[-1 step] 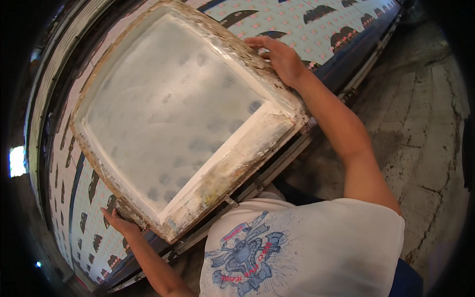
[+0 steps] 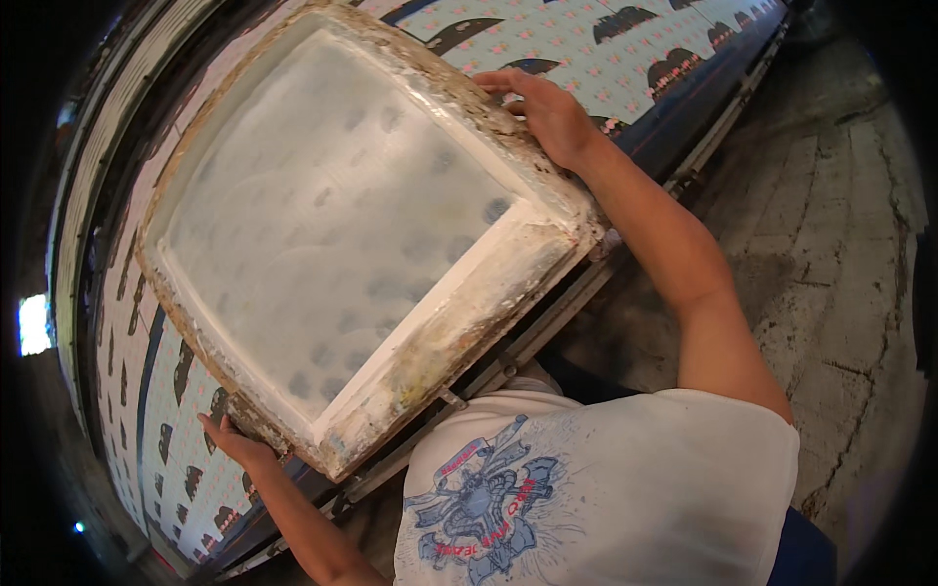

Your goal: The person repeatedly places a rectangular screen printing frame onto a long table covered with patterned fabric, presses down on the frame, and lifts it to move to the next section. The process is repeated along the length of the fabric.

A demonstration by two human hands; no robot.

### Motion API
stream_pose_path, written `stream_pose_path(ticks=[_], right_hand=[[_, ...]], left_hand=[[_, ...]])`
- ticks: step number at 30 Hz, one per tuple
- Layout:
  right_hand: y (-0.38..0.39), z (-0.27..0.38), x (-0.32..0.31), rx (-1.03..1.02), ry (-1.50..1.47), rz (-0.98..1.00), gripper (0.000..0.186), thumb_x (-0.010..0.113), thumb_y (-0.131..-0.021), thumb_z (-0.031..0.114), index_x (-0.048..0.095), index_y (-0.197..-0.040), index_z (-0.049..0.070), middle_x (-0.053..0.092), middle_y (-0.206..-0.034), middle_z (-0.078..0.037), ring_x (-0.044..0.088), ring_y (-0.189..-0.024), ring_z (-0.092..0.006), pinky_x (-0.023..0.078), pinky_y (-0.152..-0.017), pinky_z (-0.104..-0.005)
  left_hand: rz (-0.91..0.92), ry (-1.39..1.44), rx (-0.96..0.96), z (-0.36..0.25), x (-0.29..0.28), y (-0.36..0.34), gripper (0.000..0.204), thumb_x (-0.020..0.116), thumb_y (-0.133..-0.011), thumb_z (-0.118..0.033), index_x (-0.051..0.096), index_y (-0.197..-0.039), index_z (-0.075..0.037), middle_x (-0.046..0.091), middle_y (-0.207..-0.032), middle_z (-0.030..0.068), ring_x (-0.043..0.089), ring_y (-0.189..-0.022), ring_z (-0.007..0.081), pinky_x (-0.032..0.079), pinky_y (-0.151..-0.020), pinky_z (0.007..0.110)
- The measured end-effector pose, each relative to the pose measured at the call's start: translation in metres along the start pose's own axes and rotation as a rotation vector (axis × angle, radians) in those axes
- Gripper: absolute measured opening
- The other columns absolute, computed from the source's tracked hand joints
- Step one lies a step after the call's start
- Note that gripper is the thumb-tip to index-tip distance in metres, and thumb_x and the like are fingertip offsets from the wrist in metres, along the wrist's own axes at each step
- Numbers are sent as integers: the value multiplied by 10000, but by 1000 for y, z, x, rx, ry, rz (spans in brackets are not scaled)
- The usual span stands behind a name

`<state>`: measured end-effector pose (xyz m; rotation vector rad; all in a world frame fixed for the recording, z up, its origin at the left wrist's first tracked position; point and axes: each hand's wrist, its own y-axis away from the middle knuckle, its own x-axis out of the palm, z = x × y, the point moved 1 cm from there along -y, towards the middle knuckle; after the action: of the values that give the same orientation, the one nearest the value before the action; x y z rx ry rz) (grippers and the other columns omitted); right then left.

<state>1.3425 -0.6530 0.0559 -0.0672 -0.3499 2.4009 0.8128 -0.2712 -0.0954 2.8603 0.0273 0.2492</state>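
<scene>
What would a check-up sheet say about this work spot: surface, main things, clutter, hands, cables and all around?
Surface: long table with a dark blue edge, covered by a pale cloth with pink flowers and dark shapes.
Main things: worn, stained frame tilted in the view, with a cloudy sheet showing dark smudges.
Clutter: nothing seen.
Hands: left hand at the frame's lower-left side; right hand at its right side, fingers bent. How tightly they hold can't be told.
Cables: nothing seen.
Surroundings: metal rail along the table, cracked floor, bright patch at far left.
</scene>
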Motion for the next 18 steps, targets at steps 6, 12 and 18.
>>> stream_pose_path(ticks=[6, 12, 18], right_hand=[[-3, 1, 4, 15, -34, -17, 595, 530, -1111, 512, 694, -1447, 49, 606, -1377, -84, 583, -1132, -237, 506, -1025, -383], [-1, -13, 8, 21, -27, -82, 596, 559, -1099, 539, 703, -1427, 63, 618, -1416, -107, 591, -1149, -265, 547, -982, -416], [-1, -48, 3, 62, -90, -115, 592, 575, -1077, 539, 714, -1426, 82, 617, -1424, -95, 591, -1149, -260, 546, -965, -415]], left_hand=[[-49, -69, 92, 3, -4, -22, 1050, 488, -1020, -822, 621, -1443, 130, 650, -1424, 268, 626, -1324, 377, 467, -1164, 520], [-19, -54, 80, 4, -6, -28, 883, 507, -1030, -794, 718, -1188, 49, 717, -1214, 188, 667, -1183, 301, 497, -1093, 503], [26, -32, 74, -7, -5, -19, 862, 508, -1036, -779, 711, -1214, 39, 712, -1228, 180, 665, -1198, 310, 484, -1103, 503]])
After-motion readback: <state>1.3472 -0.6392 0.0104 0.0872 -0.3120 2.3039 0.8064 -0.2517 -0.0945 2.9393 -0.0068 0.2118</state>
